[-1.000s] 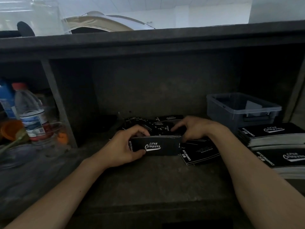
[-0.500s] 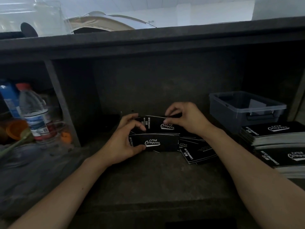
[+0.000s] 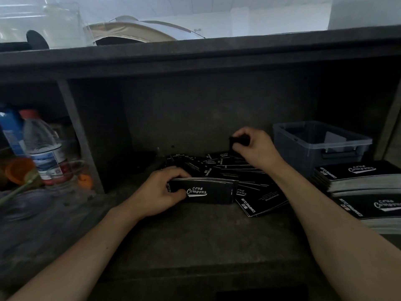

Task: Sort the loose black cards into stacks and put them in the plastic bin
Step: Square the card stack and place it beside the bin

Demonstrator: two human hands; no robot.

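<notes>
1. Two bare hands are working over one dark shelf.
2. The left hand is gripping one held stack of black cards. The thumb is pressing on the printed face and the fingers are curling over the top edge. This stack is standing upright on its long edge, low at the shelf, with the white lettering facing the camera.
3. The right hand is hovering above the pile, and its fingertips are pinching a dark card. It is blurred, so I cannot tell if it is one card or several.
4. One pile of loose cards is lying spread behind and to the right of the held stack. They are overlapping too much to count.
5. One plastic bin is standing at the back right, near the right hand but apart from it.
6. Two finished stacks, the rear stack and the front stack, are lying in front of the bin, outside it.
7. One clear bottle with a red cap is standing in the left compartment.
</notes>
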